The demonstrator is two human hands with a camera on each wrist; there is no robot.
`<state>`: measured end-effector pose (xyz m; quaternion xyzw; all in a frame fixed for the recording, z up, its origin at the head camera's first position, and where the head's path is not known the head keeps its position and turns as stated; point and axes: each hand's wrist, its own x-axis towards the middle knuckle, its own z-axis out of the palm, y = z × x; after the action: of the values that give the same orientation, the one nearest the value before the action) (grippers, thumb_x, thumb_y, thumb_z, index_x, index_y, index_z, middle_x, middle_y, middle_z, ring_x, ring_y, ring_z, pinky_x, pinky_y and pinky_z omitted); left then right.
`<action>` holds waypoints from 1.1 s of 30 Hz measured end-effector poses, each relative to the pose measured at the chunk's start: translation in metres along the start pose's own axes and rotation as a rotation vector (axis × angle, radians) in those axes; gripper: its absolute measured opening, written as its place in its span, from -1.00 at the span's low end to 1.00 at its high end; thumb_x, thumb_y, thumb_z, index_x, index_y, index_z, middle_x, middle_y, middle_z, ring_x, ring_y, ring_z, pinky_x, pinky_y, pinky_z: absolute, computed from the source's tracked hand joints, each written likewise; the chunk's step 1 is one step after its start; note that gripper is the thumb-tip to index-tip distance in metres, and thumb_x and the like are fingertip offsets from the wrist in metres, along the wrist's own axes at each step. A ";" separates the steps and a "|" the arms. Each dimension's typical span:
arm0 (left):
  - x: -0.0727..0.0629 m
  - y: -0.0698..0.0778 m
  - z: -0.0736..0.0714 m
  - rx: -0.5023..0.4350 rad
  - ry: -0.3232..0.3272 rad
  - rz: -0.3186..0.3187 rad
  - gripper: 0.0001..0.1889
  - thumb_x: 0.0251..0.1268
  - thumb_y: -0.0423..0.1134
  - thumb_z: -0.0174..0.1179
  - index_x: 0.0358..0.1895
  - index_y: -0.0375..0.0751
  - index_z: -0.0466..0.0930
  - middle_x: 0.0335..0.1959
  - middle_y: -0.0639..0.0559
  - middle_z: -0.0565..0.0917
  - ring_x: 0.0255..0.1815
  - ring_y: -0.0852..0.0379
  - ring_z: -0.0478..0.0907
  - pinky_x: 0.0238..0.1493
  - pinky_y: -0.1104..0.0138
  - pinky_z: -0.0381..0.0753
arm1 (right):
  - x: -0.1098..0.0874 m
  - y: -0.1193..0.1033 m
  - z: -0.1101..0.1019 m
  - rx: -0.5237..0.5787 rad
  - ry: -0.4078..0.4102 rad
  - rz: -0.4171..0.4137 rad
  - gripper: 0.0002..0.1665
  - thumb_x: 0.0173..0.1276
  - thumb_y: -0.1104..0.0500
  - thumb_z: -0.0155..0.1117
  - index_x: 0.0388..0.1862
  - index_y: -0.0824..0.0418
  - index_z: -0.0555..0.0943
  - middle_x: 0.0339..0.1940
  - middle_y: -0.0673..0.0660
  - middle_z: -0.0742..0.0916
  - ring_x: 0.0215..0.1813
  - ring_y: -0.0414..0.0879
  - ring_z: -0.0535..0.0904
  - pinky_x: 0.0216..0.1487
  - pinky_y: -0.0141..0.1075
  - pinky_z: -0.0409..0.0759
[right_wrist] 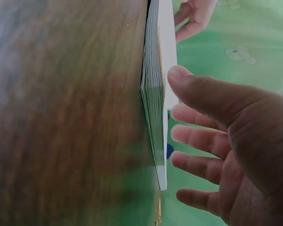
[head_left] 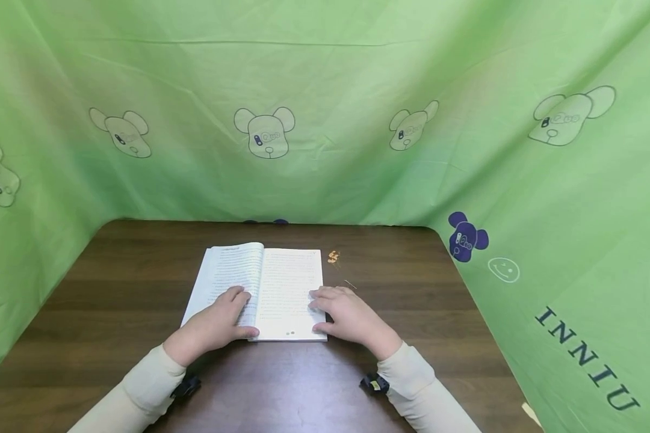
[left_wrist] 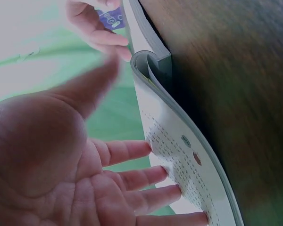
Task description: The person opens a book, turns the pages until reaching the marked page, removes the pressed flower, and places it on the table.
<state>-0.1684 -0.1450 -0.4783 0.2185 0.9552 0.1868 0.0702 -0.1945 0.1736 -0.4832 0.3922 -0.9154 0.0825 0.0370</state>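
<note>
An open book (head_left: pixel 289 288) with printed pages lies on the wooden table. My left hand (head_left: pixel 213 322) rests on the left page, its fingertips touching the print in the left wrist view, where the page (left_wrist: pixel 172 146) curves up near the spine. At the book's right edge is my right hand (head_left: pixel 352 314), its fingers spread over the margin. In the right wrist view the thick stack of page edges (right_wrist: pixel 153 108) stands beside the fingers of that hand (right_wrist: pixel 245 146); whether all of them touch the paper I cannot tell.
Small orange pieces with thin stems (head_left: pixel 333 257), perhaps dried flowers, lie right of the book. A thin stick-like piece (head_left: pixel 350 284) is just beyond my right hand. Green printed cloth (head_left: pixel 325 180) hangs behind and beside the brown table (head_left: pixel 141 270).
</note>
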 end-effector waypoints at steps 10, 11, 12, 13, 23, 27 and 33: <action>-0.001 -0.006 -0.004 0.046 -0.035 0.005 0.06 -0.16 -0.13 0.70 0.46 -0.37 0.31 0.50 -0.39 0.29 0.47 -0.29 0.34 0.28 0.00 0.53 | 0.001 0.001 0.001 0.066 -0.093 0.020 -0.51 0.29 -0.07 0.49 0.15 0.08 0.72 0.38 0.09 0.64 0.48 0.03 0.47 0.46 0.29 0.26; -0.001 -0.007 -0.004 0.053 -0.036 0.012 0.04 -0.15 -0.18 0.69 0.47 -0.36 0.31 0.50 -0.39 0.29 0.48 -0.30 0.34 0.28 0.01 0.53 | 0.001 0.001 0.001 0.071 -0.098 0.023 -0.51 0.29 -0.07 0.49 0.15 0.08 0.72 0.39 0.09 0.64 0.49 0.04 0.46 0.46 0.30 0.25; -0.002 -0.007 -0.004 0.058 -0.035 0.021 0.03 -0.13 -0.22 0.67 0.47 -0.35 0.31 0.50 -0.39 0.29 0.48 -0.31 0.32 0.28 0.00 0.53 | 0.001 0.001 0.001 0.072 -0.102 0.025 -0.51 0.30 -0.07 0.48 0.16 0.08 0.72 0.40 0.09 0.63 0.49 0.04 0.45 0.46 0.30 0.25; -0.004 -0.008 -0.004 0.062 -0.032 0.032 0.01 -0.11 -0.26 0.66 0.48 -0.35 0.31 0.50 -0.40 0.28 0.49 -0.32 0.32 0.28 -0.01 0.52 | 0.000 0.001 0.001 0.074 -0.105 0.027 -0.51 0.30 -0.06 0.48 0.16 0.08 0.71 0.40 0.08 0.63 0.50 0.05 0.45 0.46 0.29 0.26; -0.023 -0.012 0.000 0.187 0.100 0.152 -0.20 -0.06 -0.43 0.27 0.44 -0.30 0.41 0.49 -0.38 0.36 0.46 -0.36 0.37 0.31 -0.11 0.50 | -0.003 -0.001 0.003 0.090 -0.119 0.025 -0.48 0.31 -0.07 0.47 0.20 0.08 0.70 0.43 0.07 0.61 0.52 0.07 0.42 0.47 0.28 0.25; -0.027 -0.017 0.004 0.213 0.152 0.143 -0.19 -0.10 -0.43 0.22 0.44 -0.25 0.44 0.47 -0.35 0.41 0.43 -0.35 0.42 0.30 -0.12 0.51 | -0.003 -0.001 0.002 0.091 -0.116 0.022 -0.48 0.31 -0.07 0.47 0.20 0.07 0.70 0.43 0.07 0.61 0.52 0.07 0.43 0.46 0.27 0.26; -0.033 -0.028 0.005 0.163 0.239 0.121 -0.28 0.02 -0.24 0.38 0.39 -0.23 0.51 0.42 -0.30 0.48 0.38 -0.31 0.48 0.29 -0.08 0.53 | -0.003 0.000 0.003 0.067 -0.104 0.011 -0.48 0.28 -0.06 0.49 0.19 0.07 0.71 0.41 0.06 0.62 0.50 0.06 0.45 0.46 0.25 0.29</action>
<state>-0.1487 -0.1815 -0.4918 0.2567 0.9539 0.1371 -0.0735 -0.1927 0.1749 -0.4865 0.3920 -0.9149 0.0928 -0.0241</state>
